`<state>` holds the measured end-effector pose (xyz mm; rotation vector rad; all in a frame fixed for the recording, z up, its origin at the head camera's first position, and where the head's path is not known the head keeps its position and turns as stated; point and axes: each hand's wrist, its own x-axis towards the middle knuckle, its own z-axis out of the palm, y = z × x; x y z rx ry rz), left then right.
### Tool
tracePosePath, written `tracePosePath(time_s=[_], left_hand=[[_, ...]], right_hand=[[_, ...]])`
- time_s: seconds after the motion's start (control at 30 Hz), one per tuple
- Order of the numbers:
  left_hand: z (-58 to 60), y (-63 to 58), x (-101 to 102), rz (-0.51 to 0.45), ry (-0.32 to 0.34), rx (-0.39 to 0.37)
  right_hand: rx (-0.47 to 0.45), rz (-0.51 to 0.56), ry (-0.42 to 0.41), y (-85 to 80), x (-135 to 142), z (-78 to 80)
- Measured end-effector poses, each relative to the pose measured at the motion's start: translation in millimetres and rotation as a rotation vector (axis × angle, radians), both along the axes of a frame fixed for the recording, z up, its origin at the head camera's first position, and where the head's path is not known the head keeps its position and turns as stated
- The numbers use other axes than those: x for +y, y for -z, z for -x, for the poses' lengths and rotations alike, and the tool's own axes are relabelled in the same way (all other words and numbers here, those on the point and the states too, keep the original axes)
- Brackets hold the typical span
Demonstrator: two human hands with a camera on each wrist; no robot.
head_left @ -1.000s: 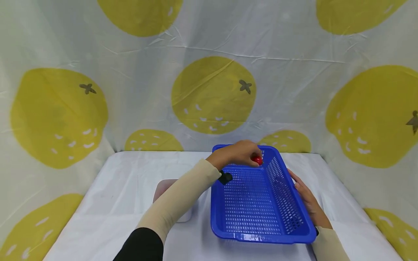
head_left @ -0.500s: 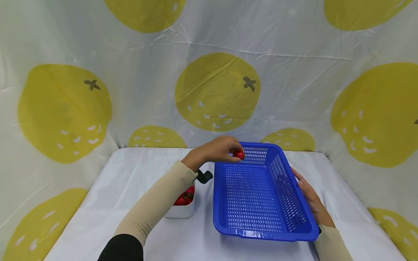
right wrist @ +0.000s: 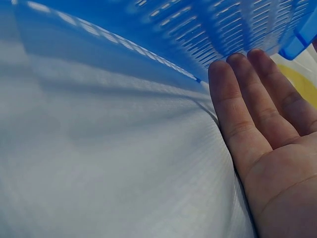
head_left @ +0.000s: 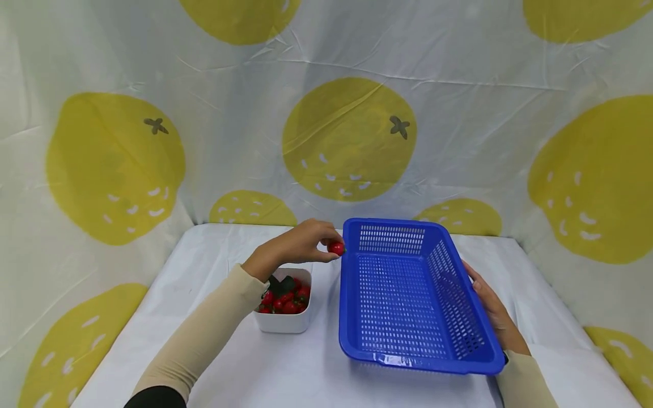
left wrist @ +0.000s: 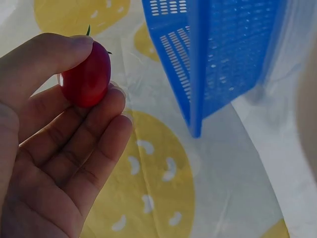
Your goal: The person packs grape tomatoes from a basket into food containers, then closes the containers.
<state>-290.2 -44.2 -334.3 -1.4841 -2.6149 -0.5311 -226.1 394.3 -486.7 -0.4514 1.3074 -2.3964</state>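
Note:
My left hand (head_left: 305, 242) pinches a red cherry tomato (head_left: 336, 248) between thumb and fingers, right at the left rim of a blue perforated basket (head_left: 345, 294). In the left wrist view the tomato (left wrist: 86, 74) shows a small green stem, with the other fingers spread loosely below it. Against the basket's right outer side lies my right hand (head_left: 492, 309). Its straight fingers (right wrist: 228, 94) touch the slotted wall from outside in the right wrist view. No tomatoes show inside the basket.
Left of the basket stands a white square container (head_left: 283, 323) holding several red cherry tomatoes (head_left: 291, 306), partly behind the left wrist's black strap gear. A white cloth (head_left: 285, 374) covers the table. Behind hangs a curtain (head_left: 459, 136) with yellow fruit prints.
My left hand has moved left with the tomato, from over the basket's far end to its left rim. The container of tomatoes has come out from behind my forearm. The right hand stays at the basket.

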Motion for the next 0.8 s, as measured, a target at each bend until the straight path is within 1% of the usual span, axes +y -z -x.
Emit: tracePosePath(time_s=[0.1, 0.23, 0.37, 0.43, 0.67, 0.8], left_hand=[[-7.1, 6.0, -17.0, -0.022, -0.019, -0.021], [-16.0, 13.2, -37.9, -0.039, -0.038, -0.039], [-23.9, 19.0, -55.0, -0.073, -0.063, -0.087], [-28.1, 20.9, -61.8, -0.095, -0.076, -0.115], [-39.9, 28.6, -81.1, -0.136, -0.119, -0.160], [-47.5, 33.3, -90.2, -0.141, -0.141, -0.159]], right_hand=[[0.005, 0.001, -0.005, 1.6, -0.3, 0.3], [-0.016, -0.001, -0.009, 2.1, -0.5, -0.2], [-0.026, 0.019, -0.022, 1.7, 0.5, -1.2], [-0.018, 0.036, -0.035, 1.5, 1.2, -1.4], [-0.002, -0.035, 0.012, -1.4, -0.8, -1.9], [0.008, -0.044, 0.001, -2.1, -1.7, -1.9]])
